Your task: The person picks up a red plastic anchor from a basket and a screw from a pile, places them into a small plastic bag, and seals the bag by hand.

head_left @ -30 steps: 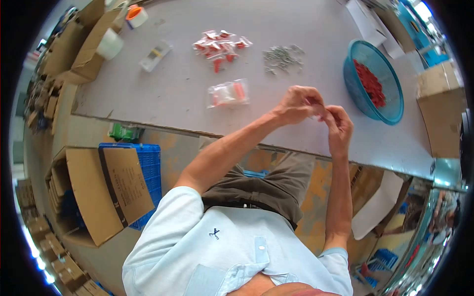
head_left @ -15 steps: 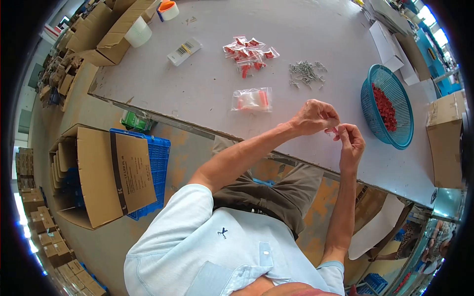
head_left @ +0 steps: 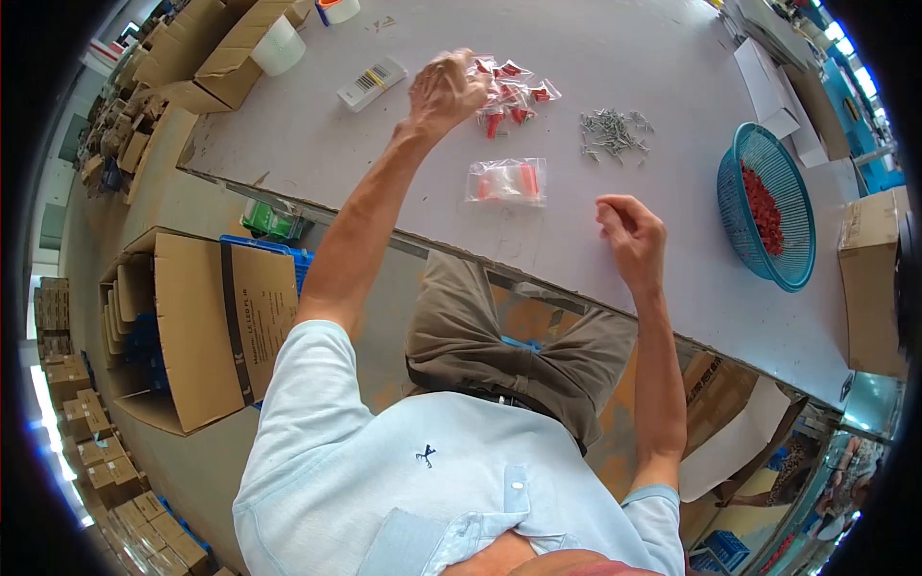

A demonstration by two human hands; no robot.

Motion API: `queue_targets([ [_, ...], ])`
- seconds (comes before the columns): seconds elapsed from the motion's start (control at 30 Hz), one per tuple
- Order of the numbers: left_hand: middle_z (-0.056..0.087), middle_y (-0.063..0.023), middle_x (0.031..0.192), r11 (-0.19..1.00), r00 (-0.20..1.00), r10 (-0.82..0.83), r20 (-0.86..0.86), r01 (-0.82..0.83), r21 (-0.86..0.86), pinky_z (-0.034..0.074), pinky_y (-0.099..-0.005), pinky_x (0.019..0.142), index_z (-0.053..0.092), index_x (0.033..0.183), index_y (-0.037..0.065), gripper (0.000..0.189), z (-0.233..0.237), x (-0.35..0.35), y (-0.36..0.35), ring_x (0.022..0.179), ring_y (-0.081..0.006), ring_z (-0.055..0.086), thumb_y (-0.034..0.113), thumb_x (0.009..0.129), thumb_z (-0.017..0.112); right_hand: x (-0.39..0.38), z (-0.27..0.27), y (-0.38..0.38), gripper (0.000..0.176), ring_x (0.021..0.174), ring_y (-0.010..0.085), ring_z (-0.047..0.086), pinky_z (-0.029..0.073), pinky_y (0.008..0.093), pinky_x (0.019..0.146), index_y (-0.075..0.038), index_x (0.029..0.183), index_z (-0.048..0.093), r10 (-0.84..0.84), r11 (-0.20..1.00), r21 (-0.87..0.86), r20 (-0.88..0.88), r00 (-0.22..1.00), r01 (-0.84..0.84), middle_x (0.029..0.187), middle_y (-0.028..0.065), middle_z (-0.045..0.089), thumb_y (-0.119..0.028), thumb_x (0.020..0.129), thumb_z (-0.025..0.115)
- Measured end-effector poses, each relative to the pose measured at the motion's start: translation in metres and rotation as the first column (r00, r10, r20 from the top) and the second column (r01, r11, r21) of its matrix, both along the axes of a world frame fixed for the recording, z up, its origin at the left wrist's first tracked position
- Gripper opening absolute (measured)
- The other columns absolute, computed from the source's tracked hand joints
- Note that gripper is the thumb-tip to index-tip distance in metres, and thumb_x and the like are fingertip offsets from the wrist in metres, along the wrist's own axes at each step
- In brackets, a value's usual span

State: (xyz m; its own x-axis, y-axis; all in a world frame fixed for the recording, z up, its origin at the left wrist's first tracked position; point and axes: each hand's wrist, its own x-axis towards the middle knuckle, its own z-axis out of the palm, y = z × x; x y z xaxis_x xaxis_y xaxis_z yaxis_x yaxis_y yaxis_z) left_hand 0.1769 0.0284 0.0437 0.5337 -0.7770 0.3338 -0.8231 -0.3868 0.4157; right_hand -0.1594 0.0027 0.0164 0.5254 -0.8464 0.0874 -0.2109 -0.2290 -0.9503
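My left hand (head_left: 444, 93) is over the left edge of a pile of small clear bags (head_left: 519, 94) with red pieces inside. Its fingers are smeared by motion, so its grip does not show. Above the table's front edge, my right hand (head_left: 632, 235) is curled with thumb and fingers together; whatever may be in them is hidden. Between the hands lies a clear packet (head_left: 506, 181) with red-striped plastic bags in it. A heap of screws (head_left: 612, 134) sits beyond my right hand. To the right, a blue plastic basket (head_left: 803, 230) holds red pieces (head_left: 764, 206).
A labelled white packet (head_left: 372, 84) lies left of the pile. Further left stand a white roll (head_left: 279, 48) and an open cardboard box (head_left: 230, 72). White boxes (head_left: 766, 91) and a carton (head_left: 872, 278) border the right side. Another carton (head_left: 202, 326) stands below on the left.
My hands were together near the table's front edge with a small clear and red bag. Now my left hand has moved up and left to the bag pile; my right hand has shifted slightly left.
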Motion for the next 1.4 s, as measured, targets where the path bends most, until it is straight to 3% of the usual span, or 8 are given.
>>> queue_targets([
  [0.1,0.075,-0.011,0.112,0.937,0.974,-0.024,0.225,0.101,-0.335,0.054,-0.0434,0.097,0.072,0.122,0.006,0.033,-0.013,-0.003,0.024,0.112,-0.0316,0.067,0.014,0.091,0.076,0.027,-0.008,-0.006,0.016,0.073,0.0067,0.063,0.052,0.0251,0.066,0.0,0.109,0.077,0.059,0.994,-0.085,-0.099,0.993,-0.068,0.081,0.0037,0.071,-0.007,0.096,0.071],
  [0.27,0.069,-0.01,0.12,0.807,0.853,-0.508,0.115,0.519,-0.282,0.051,-0.0417,0.102,0.076,0.109,0.007,0.03,-0.022,-0.069,0.088,0.114,-0.0304,0.063,0.011,0.081,0.085,0.06,0.003,-0.012,0.021,0.073,0.0102,0.063,0.054,0.0296,0.07,-0.002,0.112,0.077,0.128,0.963,-0.197,-0.267,0.955,-0.184,0.081,0.0051,0.071,-0.011,0.095,0.069],
  [0.37,0.069,-0.0094,0.118,0.842,0.868,-0.496,0.019,0.486,-0.233,0.051,-0.0434,0.103,0.076,0.108,0.007,0.03,-0.041,-0.089,0.105,0.116,-0.0306,0.062,0.009,0.08,0.085,0.07,0.001,-0.019,0.023,0.074,0.0127,0.065,0.055,0.0323,0.073,-0.003,0.114,0.077,0.175,0.952,-0.181,-0.338,0.925,-0.247,0.081,0.0051,0.071,-0.012,0.095,0.068],
  [0.53,0.068,-0.0094,0.118,0.848,0.873,-0.487,-0.015,0.469,-0.246,0.05,-0.0443,0.106,0.077,0.107,0.007,0.026,-0.051,-0.089,0.107,0.118,-0.0298,0.061,0.008,0.081,0.083,0.073,0.004,-0.03,0.019,0.064,0.0088,0.063,0.051,0.0271,0.054,-0.007,0.112,0.079,0.367,0.89,0.338,-0.137,0.92,-0.304,0.081,0.0054,0.072,-0.009,0.098,0.065],
  [0.67,0.069,-0.0091,0.116,0.839,0.869,-0.495,0.011,0.482,-0.252,0.05,-0.0443,0.104,0.078,0.104,0.007,0.021,-0.052,-0.09,0.107,0.116,-0.0288,0.061,0.009,0.083,0.083,0.079,0.0,-0.03,0.016,0.057,0.0066,0.06,0.044,0.0243,0.045,-0.007,0.109,0.079,0.334,0.907,0.323,-0.157,0.929,-0.271,0.077,0.0045,0.071,-0.011,0.098,0.069],
  [0.93,0.069,-0.0089,0.115,0.837,0.87,-0.493,0.02,0.48,-0.263,0.05,-0.0457,0.104,0.078,0.103,0.009,0.018,-0.054,-0.092,0.108,0.115,-0.0281,0.061,0.01,0.085,0.081,0.095,0.002,-0.029,0.022,0.065,0.0109,0.066,0.054,0.0267,0.055,-0.003,0.093,0.081,0.298,0.952,0.175,-0.33,0.896,-0.252,0.077,0.0066,0.075,-0.024,0.085,0.083],
  [1.13,0.069,-0.0085,0.115,0.839,0.879,-0.47,0.076,0.472,-0.273,0.05,-0.0456,0.103,0.078,0.104,0.009,0.017,-0.055,-0.092,0.109,0.115,-0.0279,0.061,0.012,0.087,0.08,0.094,-0.006,-0.031,0.021,0.067,0.0113,0.066,0.055,0.0303,0.062,0.0,0.091,0.079,0.279,0.954,0.018,-0.425,0.861,-0.301,0.077,0.0064,0.074,-0.019,0.083,0.074],
  [1.4,0.069,-0.008,0.12,0.854,0.885,-0.46,0.077,0.464,-0.234,0.048,-0.0453,0.103,0.078,0.105,0.009,0.02,-0.057,-0.091,0.109,0.118,-0.0269,0.06,0.012,0.085,0.081,0.082,-0.008,-0.035,0.015,0.063,0.0075,0.058,0.047,0.0251,0.053,-0.001,0.092,0.075,0.307,0.947,0.188,-0.277,0.91,-0.262,0.077,0.0016,0.067,-0.015,0.094,0.071],
])
